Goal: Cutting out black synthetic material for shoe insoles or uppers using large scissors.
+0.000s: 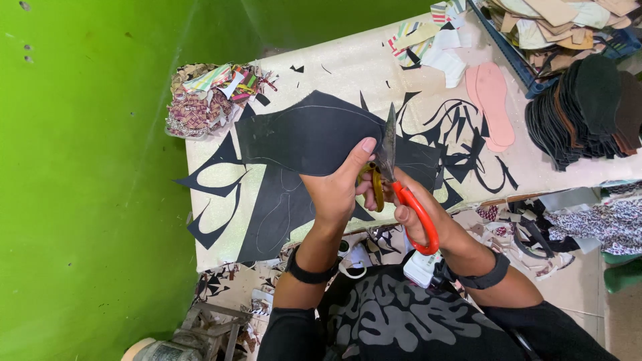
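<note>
While the left hand [332, 194] pinches the black sheet [304, 134] lifted over the table [348, 67] w/ thumb right by the blade, and the right hand [416, 217] grips the scissors [394, 174], a slip could nick it.

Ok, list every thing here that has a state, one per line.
Scissors: open, blades up, in the right hand.
Black sheet: held up by the left hand, partly cut.
Pink insoles: stacked flat on the table.
Dark soles: piled in a fanned stack.
Black offcuts: scattered loose.
Patterned scraps: heaped at the table corner.
</note>
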